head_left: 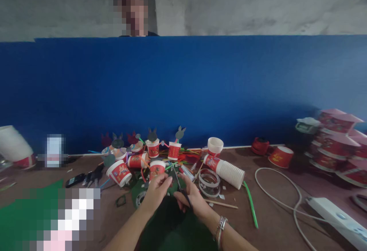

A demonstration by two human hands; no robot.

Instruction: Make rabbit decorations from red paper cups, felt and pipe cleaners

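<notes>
My right hand [192, 194] grips a pair of dark-handled scissors [174, 171], with its blades pointing up and away from me. Just left of the blades, my left hand [157, 190] has thumb and fingertips pinched together. Whatever it holds, if anything, is too small or hidden to make out. Behind my left hand stands a red-and-white paper cup [157, 169]. Dark green material [174, 232] lies beneath both hands. A roll of clear tape [210, 184] sits to the right of my right hand.
Paper cups with animal-head cutouts [180, 133] stand along the blue partition [183, 90]. A stack of cups [229, 172] lies right of centre, near a green stick [251, 207]. At the right are a white power strip [340, 218] and piled red cups [334, 144]. A person [133, 10] is behind the partition.
</notes>
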